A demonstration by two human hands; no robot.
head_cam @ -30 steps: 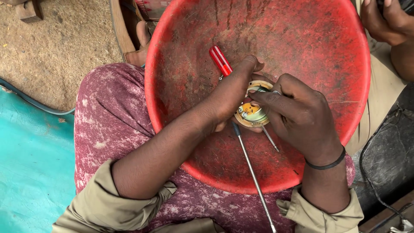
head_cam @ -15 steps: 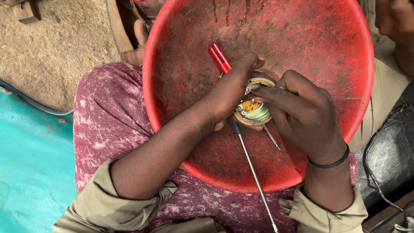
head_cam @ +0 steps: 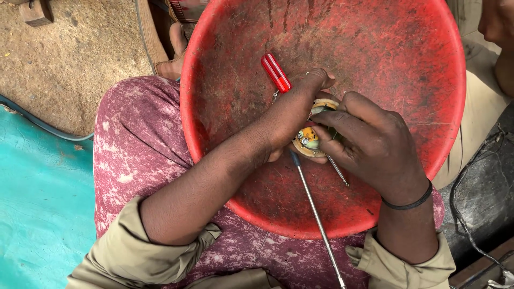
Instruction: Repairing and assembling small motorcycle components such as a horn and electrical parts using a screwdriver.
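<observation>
I note khaki sleeves pushed up on both forearms, cuffs bunched near the elbows. My right hand (head_cam: 375,147) has a thin black band at the wrist; my left hand (head_cam: 292,120) is bare. Trousers are maroon with mottled pale, bleached-looking patches across the thighs.

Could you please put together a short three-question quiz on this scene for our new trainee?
1. True or false: the red basin rests on the person's lap.
2. Which hand holds the screwdriver with the red handle? A) left hand B) right hand C) neither
3. Fill in: both hands close around a small round ____ part over the basin.

Key: 1 true; 2 A; 3 electronic, with coloured bits showing, the rest hidden by fingers.
</observation>
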